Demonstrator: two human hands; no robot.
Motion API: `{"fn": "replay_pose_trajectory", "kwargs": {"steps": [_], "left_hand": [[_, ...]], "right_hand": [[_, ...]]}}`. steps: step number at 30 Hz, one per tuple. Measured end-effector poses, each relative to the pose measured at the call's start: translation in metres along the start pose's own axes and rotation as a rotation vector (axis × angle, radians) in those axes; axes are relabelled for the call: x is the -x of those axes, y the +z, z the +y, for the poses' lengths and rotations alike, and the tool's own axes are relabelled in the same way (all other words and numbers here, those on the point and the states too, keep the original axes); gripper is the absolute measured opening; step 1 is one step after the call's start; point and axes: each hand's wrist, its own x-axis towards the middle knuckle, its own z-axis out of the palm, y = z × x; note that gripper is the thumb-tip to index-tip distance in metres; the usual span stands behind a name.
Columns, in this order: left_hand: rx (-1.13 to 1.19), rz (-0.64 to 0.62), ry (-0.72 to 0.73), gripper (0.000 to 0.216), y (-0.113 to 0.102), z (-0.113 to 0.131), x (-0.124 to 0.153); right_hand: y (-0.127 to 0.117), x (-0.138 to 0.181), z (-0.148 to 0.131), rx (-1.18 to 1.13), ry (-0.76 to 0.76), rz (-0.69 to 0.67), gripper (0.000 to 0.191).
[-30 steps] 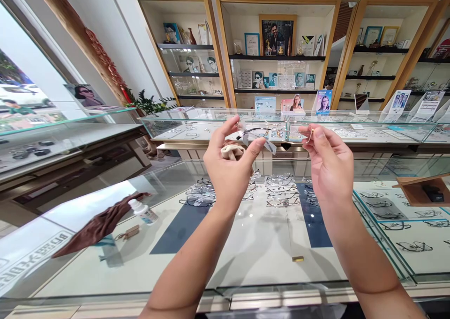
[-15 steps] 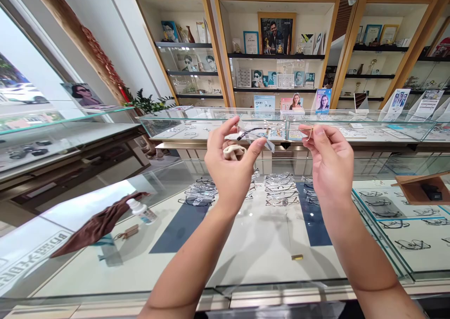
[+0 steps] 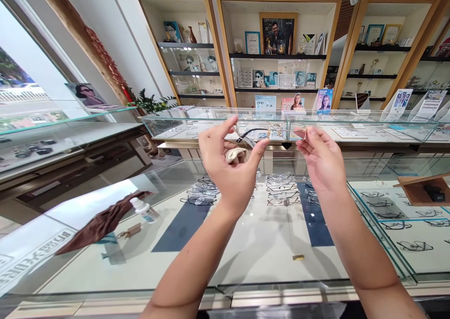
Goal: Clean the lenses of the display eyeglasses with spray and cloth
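Observation:
My left hand [image 3: 230, 169] pinches one side of a thin gold-rimmed pair of eyeglasses [image 3: 270, 130] between thumb and forefinger. A dark temple tip of the glasses shows in the gap between these fingers. Tucked in the same palm is a crumpled beige cloth [image 3: 236, 155]. On the other side, my right hand [image 3: 321, 157] closes thumb and fingertips on a gold-coloured end of the glasses. The glasses are raised above the glass counter, and their thin outline is hard to separate from the display behind.
Below is a glass display counter [image 3: 242, 267] with rows of eyeglass frames [image 3: 282, 188] inside. On the left lie a brown cloth [image 3: 101, 223], a white spray bottle [image 3: 145, 210] and a small brown tag [image 3: 131, 230]. A wooden box [image 3: 420, 191] stands at right.
My right hand has moved slightly left, closer to my left hand. The left hand has turned a little, and the dark temple shows more plainly. Both hands keep their hold.

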Motion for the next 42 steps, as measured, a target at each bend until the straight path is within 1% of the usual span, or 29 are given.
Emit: {"fn": "replay_pose_trajectory", "kwargs": {"steps": [3, 6, 13, 19, 29, 34, 42], "left_hand": [[-0.020, 0.017, 0.036, 0.063, 0.000, 0.001, 0.000], [-0.017, 0.000, 0.030, 0.063, 0.000, 0.000, 0.001], [0.114, -0.067, -0.054, 0.063, 0.008, -0.014, 0.001], [0.134, -0.080, -0.070, 0.065, 0.010, -0.019, 0.002], [0.115, -0.056, -0.010, 0.067, 0.010, -0.022, 0.002], [0.179, -0.064, -0.038, 0.067, 0.009, -0.022, 0.003], [0.163, -0.018, -0.064, 0.066, 0.011, -0.022, 0.005]], "right_hand": [[-0.001, -0.003, 0.005, -0.029, 0.023, 0.001, 0.031], [-0.001, -0.003, 0.006, -0.015, 0.022, -0.026, 0.031], [0.003, 0.003, -0.004, 0.028, -0.125, 0.001, 0.023], [0.007, 0.007, -0.009, 0.037, -0.181, 0.023, 0.020], [0.004, 0.005, -0.007, 0.072, -0.174, 0.018, 0.023], [0.002, 0.003, -0.002, 0.055, -0.178, 0.082, 0.025], [0.001, 0.002, 0.001, 0.050, -0.133, 0.067, 0.025]]}}
